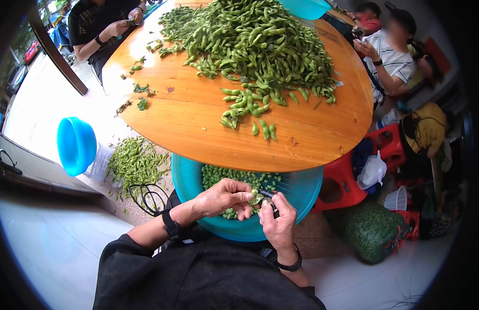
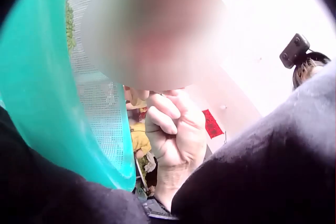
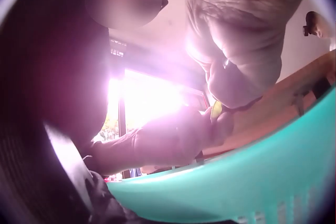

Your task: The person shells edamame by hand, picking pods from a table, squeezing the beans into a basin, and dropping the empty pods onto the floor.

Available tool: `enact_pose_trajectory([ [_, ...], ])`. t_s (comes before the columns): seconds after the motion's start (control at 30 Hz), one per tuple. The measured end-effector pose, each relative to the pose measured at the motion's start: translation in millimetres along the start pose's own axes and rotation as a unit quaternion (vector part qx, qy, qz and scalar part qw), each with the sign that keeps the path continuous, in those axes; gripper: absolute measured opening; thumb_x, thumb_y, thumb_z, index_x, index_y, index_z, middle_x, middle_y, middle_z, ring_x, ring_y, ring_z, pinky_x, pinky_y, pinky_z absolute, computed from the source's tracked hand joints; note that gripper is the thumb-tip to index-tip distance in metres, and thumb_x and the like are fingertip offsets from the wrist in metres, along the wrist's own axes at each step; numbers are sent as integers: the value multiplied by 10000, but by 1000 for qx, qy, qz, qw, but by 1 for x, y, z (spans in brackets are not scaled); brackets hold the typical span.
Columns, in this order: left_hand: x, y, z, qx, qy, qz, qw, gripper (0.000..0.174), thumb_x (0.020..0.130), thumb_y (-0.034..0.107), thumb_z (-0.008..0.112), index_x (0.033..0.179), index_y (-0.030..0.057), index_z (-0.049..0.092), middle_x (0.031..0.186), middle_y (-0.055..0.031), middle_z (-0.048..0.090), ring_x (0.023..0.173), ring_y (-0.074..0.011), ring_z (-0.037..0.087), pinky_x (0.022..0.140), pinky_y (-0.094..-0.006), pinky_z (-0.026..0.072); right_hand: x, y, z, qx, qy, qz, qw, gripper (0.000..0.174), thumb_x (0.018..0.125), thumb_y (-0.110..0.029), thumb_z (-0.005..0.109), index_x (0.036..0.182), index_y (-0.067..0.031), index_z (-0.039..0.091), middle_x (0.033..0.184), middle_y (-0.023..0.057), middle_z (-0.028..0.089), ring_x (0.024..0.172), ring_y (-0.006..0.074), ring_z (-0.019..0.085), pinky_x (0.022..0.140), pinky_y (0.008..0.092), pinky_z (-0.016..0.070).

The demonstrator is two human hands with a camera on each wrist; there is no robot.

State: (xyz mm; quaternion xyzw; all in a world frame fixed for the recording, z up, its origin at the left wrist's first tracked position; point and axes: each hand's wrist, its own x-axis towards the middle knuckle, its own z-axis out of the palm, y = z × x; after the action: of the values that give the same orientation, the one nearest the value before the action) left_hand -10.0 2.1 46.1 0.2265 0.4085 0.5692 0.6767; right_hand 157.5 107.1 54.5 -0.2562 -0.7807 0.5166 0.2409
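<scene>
Over the teal basket (image 1: 309, 192), my left hand (image 1: 221, 198) pinches a green soybean pod (image 1: 256, 199) between thumb and fingers. My right hand (image 1: 281, 222) meets it at the pod and grips a small black tool (image 1: 265, 192), whose kind I cannot tell. Loose shelled beans (image 1: 226, 176) lie in the basket beneath both hands. The right wrist view shows a sliver of the pod (image 3: 216, 109) between the two hands. In the left wrist view the right hand (image 2: 176, 127) has curled fingers, and a blur covers the area above it.
A large heap of pods (image 1: 255, 46) covers the far part of the wooden table (image 1: 172, 119), with several pods nearer its front edge. Empty pods (image 1: 136, 163) litter the floor beside a blue basin (image 1: 77, 146). Red stools (image 1: 342, 183) and a full green sack (image 1: 371, 230) stand right.
</scene>
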Motion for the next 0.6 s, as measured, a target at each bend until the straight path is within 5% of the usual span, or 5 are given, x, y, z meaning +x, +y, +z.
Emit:
enact_pose_trajectory([
  [0.07,4,-10,-1,-36,-3,19,999,228,1008,208,559,1026,-11,620,853,-80,685,749,-120,646,708,-251,528,1,0,3,-41,12,-23,999,48,856,-5,584,855,36,559,786,156,551,660,340,586,565,396,469],
  [0.13,7,-16,0,-71,-7,38,997,216,1006,197,561,1044,-10,613,918,-86,688,806,-126,649,766,-255,530,2,-6,11,-181,87,-156,967,54,855,15,585,849,45,540,783,155,530,624,310,577,532,386,447],
  [0.17,8,-18,0,-75,-8,41,996,202,1005,180,559,1057,-8,606,952,-81,679,837,-130,646,796,-263,526,0,-6,13,-164,87,-127,974,47,828,22,584,850,43,548,800,192,523,707,417,555,585,450,455],
  [0.2,8,-20,1,-80,-8,44,996,189,1003,164,557,1070,-7,600,985,-76,669,869,-134,643,826,-271,522,0,-6,14,-164,87,-127,974,47,828,22,584,850,43,548,800,192,523,707,417,555,585,450,455],
  [0.6,16,-33,24,-163,88,71,980,170,962,90,478,1044,12,605,819,22,547,742,-65,475,670,-219,402,-2,1,22,-225,109,-174,952,47,826,42,571,869,33,554,856,213,517,724,410,568,613,458,488],
])
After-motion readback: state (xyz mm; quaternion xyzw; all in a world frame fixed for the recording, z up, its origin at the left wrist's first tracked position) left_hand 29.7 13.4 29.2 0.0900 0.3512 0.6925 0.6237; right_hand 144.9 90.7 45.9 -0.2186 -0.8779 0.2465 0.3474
